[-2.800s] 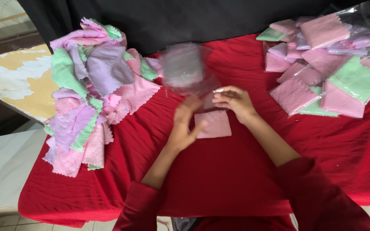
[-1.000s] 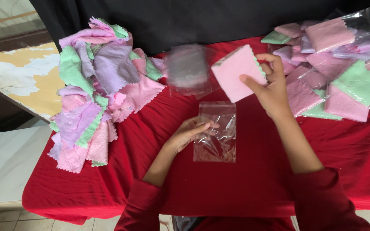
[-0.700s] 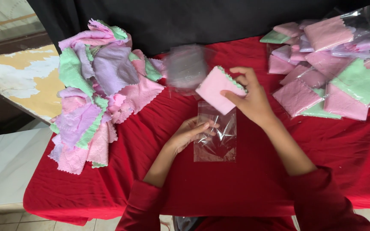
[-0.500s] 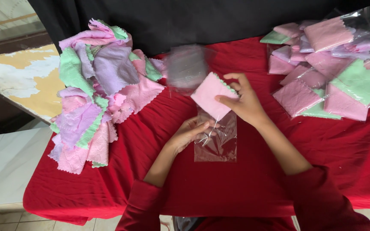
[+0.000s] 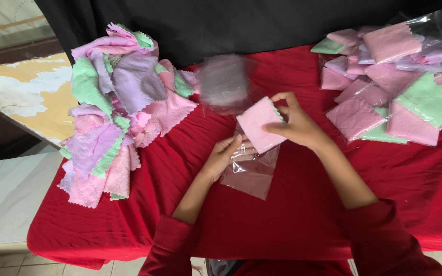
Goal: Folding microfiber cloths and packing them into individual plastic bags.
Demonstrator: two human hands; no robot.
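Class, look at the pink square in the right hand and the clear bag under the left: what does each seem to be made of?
Pink cloth: seemingly soft matte fabric, perhaps microfibre; its edges are zigzag-cut. Clear bag: thin glossy plastic film, see-through to the red tablecloth, with shiny creases. Right hand grips the cloth; left hand pinches the bag's mouth.

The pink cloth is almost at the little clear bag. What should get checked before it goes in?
1. Right hand grips the folded pink cloth: ok, fingers pinch its upper edge.
2. Left hand holds the clear bag at its top: ok.
3. Bag mouth open wide enough: cannot tell, the cloth and fingers cover it.
4. Cloth's lower edge lined up with the bag top: ok, it sits right over it.
5. Cloth folded flat: ok, though a green scalloped edge peeks out beside the thumb.
6. Bag lying flat on the red tablecloth: ok, its lower part rests there, a little wrinkled.
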